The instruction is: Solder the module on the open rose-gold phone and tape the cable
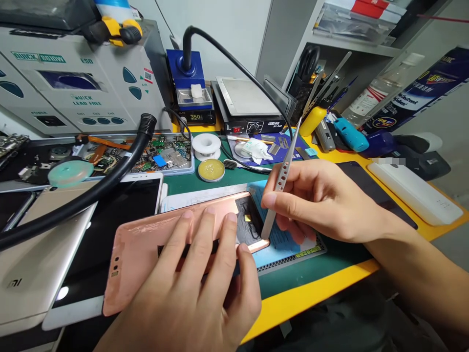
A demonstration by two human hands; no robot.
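A rose-gold phone back shell (142, 244) lies slanted in front of me, camera holes at its left end and a black inner area (249, 227) at its right end. My left hand (198, 278) rests across it, fingers spread and laid on the surface; the thumb is mostly hidden. Metal tweezers (282, 178) with a row of holes are pinched in my right hand (311, 200). They are turned over: the pointed tips face up, while the broad end touches the shell's lower right corner. Beneath the shell's right part is a blue sheet (282, 249).
Other phones (124, 210) lie at left, crossed by a thick black hose (120, 171). Behind stand a hot-air station (84, 93), a tray of circuit boards (176, 151), a solder-wire spool (207, 145), a tin of yellow paste (211, 170) and a heating plate (245, 107). Bottles (384, 93) stand right.
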